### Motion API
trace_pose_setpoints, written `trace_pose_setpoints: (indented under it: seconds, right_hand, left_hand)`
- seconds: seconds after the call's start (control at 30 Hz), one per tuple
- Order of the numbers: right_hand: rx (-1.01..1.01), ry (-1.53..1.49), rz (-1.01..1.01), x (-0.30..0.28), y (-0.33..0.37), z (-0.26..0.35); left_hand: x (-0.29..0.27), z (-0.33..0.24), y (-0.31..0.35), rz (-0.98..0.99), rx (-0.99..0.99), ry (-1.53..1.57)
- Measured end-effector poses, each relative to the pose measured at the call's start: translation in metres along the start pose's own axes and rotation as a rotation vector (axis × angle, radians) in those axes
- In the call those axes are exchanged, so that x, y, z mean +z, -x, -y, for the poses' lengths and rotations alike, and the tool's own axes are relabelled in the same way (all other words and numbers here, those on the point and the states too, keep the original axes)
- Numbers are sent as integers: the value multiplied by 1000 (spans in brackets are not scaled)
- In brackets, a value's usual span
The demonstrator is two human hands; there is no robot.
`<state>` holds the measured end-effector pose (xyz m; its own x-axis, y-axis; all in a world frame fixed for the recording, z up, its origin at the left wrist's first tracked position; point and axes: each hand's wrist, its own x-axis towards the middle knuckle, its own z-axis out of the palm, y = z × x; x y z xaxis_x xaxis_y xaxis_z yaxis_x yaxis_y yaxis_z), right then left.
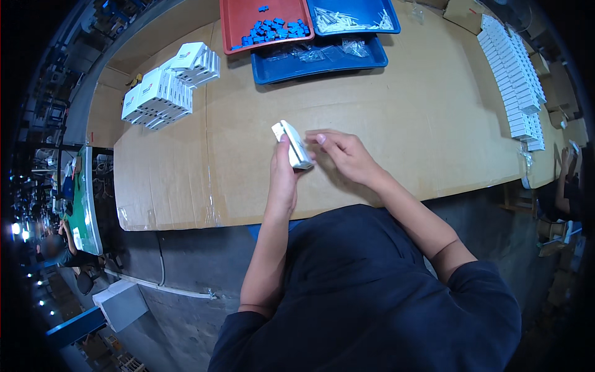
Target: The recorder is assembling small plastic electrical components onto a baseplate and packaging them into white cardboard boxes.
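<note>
A small white carton [298, 149] stands tilted above the middle of the table, with a narrow dark gap along its side and what looks like a raised flap at its top. My left hand [284, 180] is closed around it, thumb on the near face. Just to the right, my right hand [352, 158] has its fingers stretched out toward the carton. Its fingertips are close to the carton's side; whether they touch it I cannot tell. Nothing shows in the right hand.
A red tray [230, 44] holds small blue parts [273, 31]. Beside it, a blue tray [396, 18] carries thin white sticks [347, 22]. Another blue tray [266, 75] contains clear plastic bags. White cartons are stacked at left [162, 90] and right [511, 80]. Other people work at both sides.
</note>
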<state>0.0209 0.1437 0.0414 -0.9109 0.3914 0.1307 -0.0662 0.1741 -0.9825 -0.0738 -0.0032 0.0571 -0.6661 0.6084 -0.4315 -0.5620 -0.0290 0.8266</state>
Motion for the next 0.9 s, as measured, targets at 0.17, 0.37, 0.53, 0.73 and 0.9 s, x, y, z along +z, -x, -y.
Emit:
trace_pose_setpoints:
  seconds: [0.17,0.37,0.53,0.73,0.9]
  right_hand:
    - [504,-434,88,-12,-9,28]
    - [283,-311,54,-5,-4,51]
    - [-39,-231,7,12,10,46]
    - [-217,33,-97,34,28,61]
    - [-350,39,-126,36,36,62]
  left_hand:
    - [-3,-2,1,131,608,-378]
    - [9,-6,8,175,723,-388]
    - [18,-6,15,197,492,47]
    - [39,-6,17,45,699,-66]
    - [47,-9,29,100,756,-45]
